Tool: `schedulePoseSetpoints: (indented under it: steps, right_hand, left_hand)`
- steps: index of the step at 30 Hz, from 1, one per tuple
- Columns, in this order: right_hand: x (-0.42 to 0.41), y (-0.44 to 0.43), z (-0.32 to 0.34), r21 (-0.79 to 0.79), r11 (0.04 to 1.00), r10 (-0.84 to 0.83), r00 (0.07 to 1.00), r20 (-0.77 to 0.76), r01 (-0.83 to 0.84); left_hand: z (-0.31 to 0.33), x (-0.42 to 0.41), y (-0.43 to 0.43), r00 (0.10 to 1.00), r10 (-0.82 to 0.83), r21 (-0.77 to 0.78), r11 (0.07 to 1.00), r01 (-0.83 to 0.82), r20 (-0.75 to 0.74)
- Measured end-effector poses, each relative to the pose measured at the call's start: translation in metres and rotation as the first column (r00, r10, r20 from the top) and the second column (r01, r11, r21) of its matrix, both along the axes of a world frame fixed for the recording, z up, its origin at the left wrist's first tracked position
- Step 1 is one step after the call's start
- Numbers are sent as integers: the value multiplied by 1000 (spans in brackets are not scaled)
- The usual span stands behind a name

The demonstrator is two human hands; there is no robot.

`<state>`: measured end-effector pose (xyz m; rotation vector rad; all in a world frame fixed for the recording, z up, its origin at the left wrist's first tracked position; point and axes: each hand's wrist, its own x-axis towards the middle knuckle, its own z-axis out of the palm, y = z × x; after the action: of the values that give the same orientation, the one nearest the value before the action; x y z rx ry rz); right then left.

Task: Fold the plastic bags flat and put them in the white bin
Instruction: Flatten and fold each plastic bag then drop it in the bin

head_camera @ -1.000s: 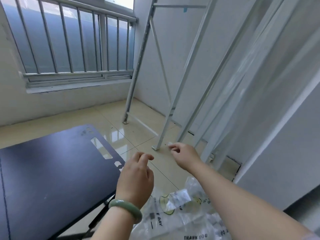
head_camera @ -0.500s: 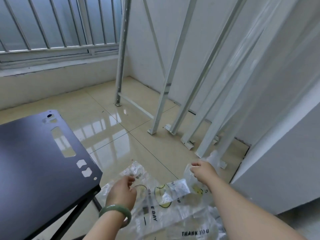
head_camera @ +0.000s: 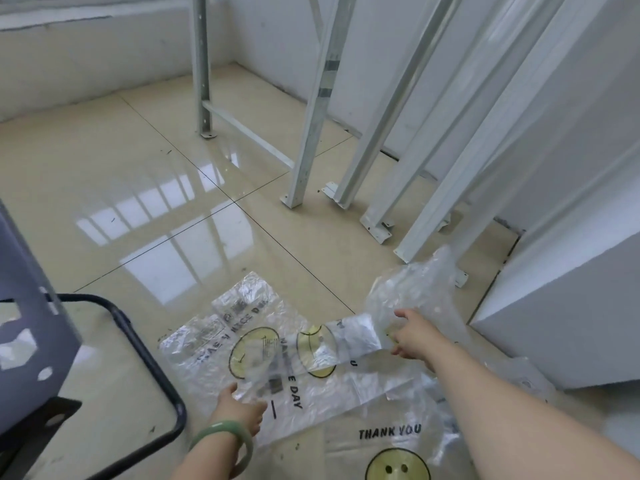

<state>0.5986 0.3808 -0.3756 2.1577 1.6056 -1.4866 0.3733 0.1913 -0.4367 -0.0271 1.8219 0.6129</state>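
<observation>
Several clear plastic bags (head_camera: 304, 362) with yellow smiley faces and black lettering lie crumpled on the tiled floor. My left hand (head_camera: 239, 407), with a green bangle on the wrist, grips the near edge of one bag. My right hand (head_camera: 412, 336) reaches into the pile and grips a bag at its right side, where crumpled plastic (head_camera: 415, 289) rises beside it. Another bag reading THANK YOU (head_camera: 391, 445) lies flat at the bottom. No white bin is in view.
A dark table (head_camera: 24, 323) with a black tubular leg (head_camera: 152, 368) stands at the left. White metal rack posts (head_camera: 311, 133) stand on the floor ahead. A white wall corner (head_camera: 561, 306) is close on the right. Glossy beige tiles (head_camera: 138, 202) stretch ahead.
The view has tilted down toward the floor. Both hands dropped from mid-air onto the bag pile and took hold of plastic, and the right hand spread further right.
</observation>
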Motion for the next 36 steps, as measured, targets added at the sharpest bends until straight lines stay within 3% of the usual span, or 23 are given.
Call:
schedulePoseSetpoints:
  steps: [2, 4, 5, 9, 15, 22, 31, 36]
  right_hand:
    - [-1, -3, -8, -28, 999, 34, 999, -12, -35]
    - [0, -5, -14, -35, 999, 39, 999, -35, -40]
    - [0, -7, -17, -35, 999, 38, 997, -67, -41]
    - [-7, -12, -24, -35, 997, 63, 989, -133, -68]
    - [-10, -10, -27, -6, 998, 54, 996, -72, -54]
    - [-3, 4, -1, 197, 979, 40, 998, 53, -50]
    - [-7, -2, 123, 443, 895, 6, 992, -128, 52]
    - [7, -16, 220, 538, 796, -88, 933, -350, 277]
  left_hand:
    - [-11, 8, 2, 999, 13, -20, 1000, -13, 36]
    - [-17, 19, 7, 973, 223, -62, 974, -220, 58]
    - [-21, 24, 7, 968, 248, -57, 968, -246, 33]
    - [-34, 29, 2, 976, 216, -74, 974, -216, -6]
    - [-36, 37, 1, 952, 297, -11, 955, -297, 73]
    - [-9, 24, 7, 981, 149, 82, 987, -140, -127]
    - [115, 29, 17, 886, 58, 380, 914, 138, -461]
    - [201, 39, -12, 797, 40, 439, 851, 289, -602]
